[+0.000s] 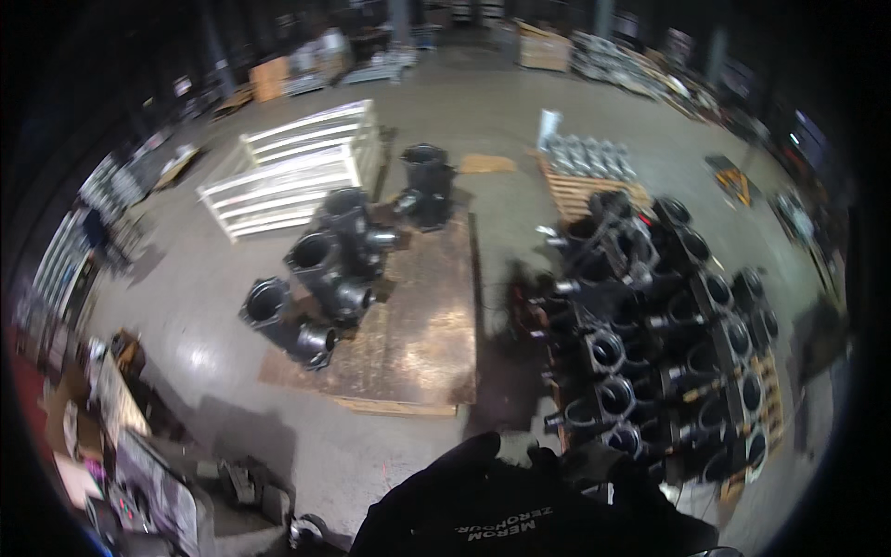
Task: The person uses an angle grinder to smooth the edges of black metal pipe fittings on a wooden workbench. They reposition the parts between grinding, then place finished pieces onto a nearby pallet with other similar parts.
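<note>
1. We see one gloved hand at the bottom, in a black glove. We cannot tell if it is the left or the right one.
2. The fingers look bent, but we cannot tell if they hold anything.
3. Just past the hand is a big pile of black metal castings on a pallet.
4. To the left lies a wooden board on the floor, with more black pipe parts on it.
5. Farther back stands a white frame.

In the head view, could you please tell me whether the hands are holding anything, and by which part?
It cannot be told: only one dark gloved hand shows at the lower edge, above the floor, with no object visibly gripped; which hand it is stays unclear.
</note>
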`<state>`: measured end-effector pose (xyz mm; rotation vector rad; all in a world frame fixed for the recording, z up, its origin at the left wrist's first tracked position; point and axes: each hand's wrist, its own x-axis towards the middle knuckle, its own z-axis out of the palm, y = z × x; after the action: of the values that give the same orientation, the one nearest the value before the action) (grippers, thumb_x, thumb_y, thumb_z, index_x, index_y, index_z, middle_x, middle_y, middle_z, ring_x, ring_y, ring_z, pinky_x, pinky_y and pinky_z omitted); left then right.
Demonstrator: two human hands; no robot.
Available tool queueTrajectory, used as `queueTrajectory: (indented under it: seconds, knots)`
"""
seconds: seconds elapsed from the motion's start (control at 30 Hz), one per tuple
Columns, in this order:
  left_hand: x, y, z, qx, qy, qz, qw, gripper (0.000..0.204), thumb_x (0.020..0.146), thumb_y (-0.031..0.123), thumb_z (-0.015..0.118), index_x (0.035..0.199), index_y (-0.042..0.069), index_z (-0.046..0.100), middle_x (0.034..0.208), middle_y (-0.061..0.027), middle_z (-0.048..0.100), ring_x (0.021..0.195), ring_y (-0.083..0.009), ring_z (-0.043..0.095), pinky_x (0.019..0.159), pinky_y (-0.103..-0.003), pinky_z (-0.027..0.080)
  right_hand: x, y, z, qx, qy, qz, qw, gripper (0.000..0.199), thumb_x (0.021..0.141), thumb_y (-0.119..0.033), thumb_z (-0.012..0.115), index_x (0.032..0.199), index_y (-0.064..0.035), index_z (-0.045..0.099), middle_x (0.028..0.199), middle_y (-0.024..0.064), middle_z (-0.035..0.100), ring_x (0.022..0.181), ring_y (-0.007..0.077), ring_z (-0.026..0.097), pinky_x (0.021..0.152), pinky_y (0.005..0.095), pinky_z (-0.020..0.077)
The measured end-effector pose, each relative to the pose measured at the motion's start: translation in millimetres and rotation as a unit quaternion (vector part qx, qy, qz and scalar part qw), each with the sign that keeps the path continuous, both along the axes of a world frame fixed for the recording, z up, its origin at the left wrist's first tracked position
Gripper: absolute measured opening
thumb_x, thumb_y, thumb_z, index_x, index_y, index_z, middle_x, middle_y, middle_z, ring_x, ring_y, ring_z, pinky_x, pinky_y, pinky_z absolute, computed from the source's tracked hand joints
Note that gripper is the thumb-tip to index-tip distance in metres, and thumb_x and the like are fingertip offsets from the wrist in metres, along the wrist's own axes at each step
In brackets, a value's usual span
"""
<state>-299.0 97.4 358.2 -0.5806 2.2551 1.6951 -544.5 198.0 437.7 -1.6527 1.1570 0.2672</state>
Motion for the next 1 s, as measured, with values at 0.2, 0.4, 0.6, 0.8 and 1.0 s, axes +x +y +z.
queueTrajectory:
  seconds: [0.2, 0.4, 0.6, 0.8, 1.0]
  knots:
    - [-10, 5, -2, 0.054, 0.076, -0.077, 0.993, 0.017, 0.087, 0.023, 0.063, 0.084, 0.007, 0.07, 0.073, -0.01, 0.063, 0.069, -0.0272, 0.061, 0.069, -0.043, 0.05, 15, 12, 40, 0.066, 0.043, -0.154, 0.985, 0.037, 0.087, -0.035, 0.072, 0.114, -0.0087, 0.073, 0.095, 0.0085, 0.076, 0.082, 0.0182, 0.071, 0.073, 0.0343, 0.0555]
    - [-22, 3, 59, -0.048, 0.054, -0.155, 0.985, 0.035, 0.076, 0.025, 0.075, 0.105, 0.005, 0.074, 0.086, -0.0125, 0.074, 0.073, -0.0228, 0.068, 0.069, -0.038, 0.053, 15, 29, 13, 0.068, -0.028, -0.213, 0.974, 0.04, 0.078, -0.034, 0.075, 0.107, -0.0074, 0.075, 0.095, 0.0115, 0.075, 0.086, 0.022, 0.07, 0.081, 0.0382, 0.0554]
    - [-36, 28, 55, 0.041, 0.157, -0.122, 0.979, 0.04, 0.082, 0.017, 0.071, 0.12, 0.005, 0.068, 0.105, -0.0144, 0.073, 0.097, -0.025, 0.068, 0.085, -0.038, 0.052, 16, 56, -4, 0.029, 0.005, -0.236, 0.971, 0.031, 0.08, -0.03, 0.077, 0.101, -0.0068, 0.076, 0.079, 0.0065, 0.073, 0.066, 0.0148, 0.067, 0.058, 0.0312, 0.0542]
    - [-52, 46, 53, 0.054, 0.019, -0.186, 0.981, 0.034, 0.081, 0.022, 0.077, 0.108, 0.002, 0.073, 0.093, -0.0182, 0.073, 0.091, -0.0267, 0.07, 0.084, -0.036, 0.053, 0, 100, -44, -0.008, -0.024, -0.268, 0.963, 0.042, 0.077, -0.035, 0.081, 0.109, -0.0097, 0.073, 0.103, 0.0121, 0.075, 0.092, 0.0249, 0.071, 0.084, 0.0397, 0.0555]
    - [-71, 48, 61, 0.007, -0.046, -0.205, 0.978, 0.046, 0.08, 0.031, 0.08, 0.112, -0.001, 0.071, 0.079, -0.0108, 0.072, 0.073, -0.0244, 0.067, 0.066, -0.038, 0.053, -16, 105, -70, -0.007, -0.007, -0.245, 0.969, 0.053, 0.077, -0.035, 0.08, 0.12, -0.0066, 0.069, 0.109, 0.0129, 0.074, 0.097, 0.0258, 0.068, 0.089, 0.0407, 0.0527]
